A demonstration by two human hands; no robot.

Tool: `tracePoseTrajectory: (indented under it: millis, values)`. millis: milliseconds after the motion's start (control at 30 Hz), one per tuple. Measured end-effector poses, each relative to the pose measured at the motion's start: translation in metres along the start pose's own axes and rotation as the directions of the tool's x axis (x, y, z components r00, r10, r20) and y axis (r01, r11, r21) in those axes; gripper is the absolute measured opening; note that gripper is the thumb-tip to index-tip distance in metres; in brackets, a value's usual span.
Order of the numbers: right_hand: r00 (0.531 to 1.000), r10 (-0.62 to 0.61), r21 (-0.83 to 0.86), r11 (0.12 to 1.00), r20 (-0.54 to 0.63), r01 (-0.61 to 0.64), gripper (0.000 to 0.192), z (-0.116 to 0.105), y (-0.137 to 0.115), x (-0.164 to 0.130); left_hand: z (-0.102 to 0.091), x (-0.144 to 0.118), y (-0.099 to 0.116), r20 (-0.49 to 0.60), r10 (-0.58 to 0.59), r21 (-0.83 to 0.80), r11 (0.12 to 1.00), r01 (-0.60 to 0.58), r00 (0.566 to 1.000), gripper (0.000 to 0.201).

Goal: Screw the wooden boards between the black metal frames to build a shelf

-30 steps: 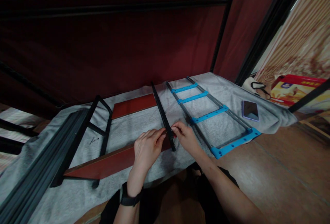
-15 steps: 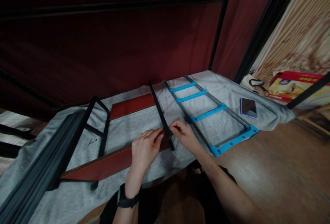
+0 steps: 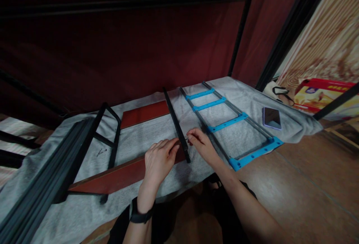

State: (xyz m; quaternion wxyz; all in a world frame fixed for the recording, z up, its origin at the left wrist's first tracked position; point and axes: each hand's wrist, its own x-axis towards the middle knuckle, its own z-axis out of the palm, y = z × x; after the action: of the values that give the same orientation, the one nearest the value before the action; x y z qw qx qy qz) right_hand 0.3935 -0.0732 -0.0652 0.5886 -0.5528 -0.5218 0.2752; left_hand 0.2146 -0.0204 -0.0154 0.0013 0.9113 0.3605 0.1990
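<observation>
Left hand (image 3: 158,159) lies flat, fingers spread, on near red panel (image 3: 117,176). Right hand (image 3: 202,145) pinches narrowly at black bar (image 3: 176,126), mid-bench, near end. Risk: the bar may slide off the panel edge on the loose grey cloth (image 3: 146,143), misaligning the joint.

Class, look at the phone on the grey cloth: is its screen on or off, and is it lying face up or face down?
Off and face up: the phone lies flat on the grey cloth with its dark, unlit glass facing upward.
</observation>
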Motion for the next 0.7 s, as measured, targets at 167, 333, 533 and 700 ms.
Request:
tracePoseTrajectory:
  millis: [167,333,533,700]
  values:
    - [0.999,-0.045,-0.009,0.999,0.014,0.045,0.019,0.0,0.002,0.001,-0.001,0.0,0.001,0.013,-0.009,0.001,1.0,0.009,1.0,0.029]
    - [0.998,-0.036,-0.137,0.99,-0.046,0.029,0.031,0.008,0.001,0.002,-0.001,0.0,0.001,0.019,-0.012,0.006,1.0,0.012,1.0,0.029]
    - [0.997,-0.023,0.066,0.998,0.073,0.019,0.021,0.003,0.008,0.002,-0.001,0.0,0.0,0.018,-0.009,0.001,1.0,0.009,1.0,0.031]
    - [0.998,-0.063,-0.112,0.992,0.013,0.064,0.018,0.005,0.004,0.002,-0.001,-0.001,-0.001,0.025,-0.002,-0.018,1.0,0.003,1.0,0.031]
